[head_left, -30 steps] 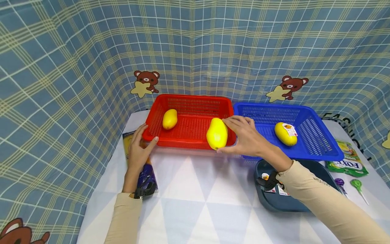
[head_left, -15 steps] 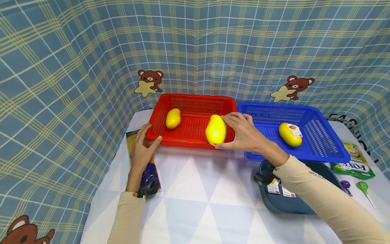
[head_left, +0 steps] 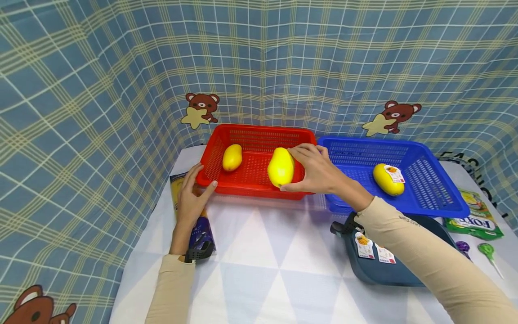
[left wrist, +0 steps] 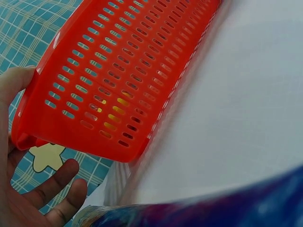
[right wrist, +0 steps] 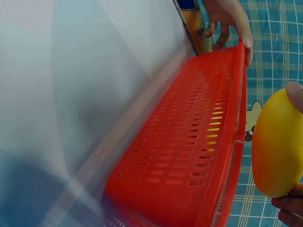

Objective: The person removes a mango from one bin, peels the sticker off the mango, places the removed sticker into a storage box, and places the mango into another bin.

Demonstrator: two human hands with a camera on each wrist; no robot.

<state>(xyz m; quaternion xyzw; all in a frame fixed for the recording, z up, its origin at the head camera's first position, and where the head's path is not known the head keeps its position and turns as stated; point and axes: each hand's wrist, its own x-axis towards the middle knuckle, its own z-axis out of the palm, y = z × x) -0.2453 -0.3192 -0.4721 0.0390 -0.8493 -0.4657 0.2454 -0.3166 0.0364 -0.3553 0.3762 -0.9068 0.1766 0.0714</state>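
A yellow mango (head_left: 281, 167) is held over the right part of the red basket (head_left: 259, 189), pinched between the thumb and fingers of my right hand (head_left: 315, 168). In the right wrist view that mango (right wrist: 278, 144) shows an orange blush and hangs above the basket's rim. My left hand (head_left: 190, 198) holds the basket's near left corner, thumb on the front rim and index finger at the side; its other fingers (left wrist: 71, 201) stay off the wall. Inside the basket, at the left, lies another yellow mango (head_left: 232, 157).
A blue basket (head_left: 437, 180) at the right holds a labelled mango (head_left: 387, 179). Before it sits a dark bin (head_left: 388, 276) with mango-picture labels (head_left: 365, 246). Farther right lie a Fox's candy bag (head_left: 475, 220) and lollipops (head_left: 486, 248). A purple and gold packet (head_left: 202, 231) lies under my left forearm.
My right hand has carried the mango a little left and farther over the red basket. The left hand keeps its place at the corner. The head view has shifted slightly.
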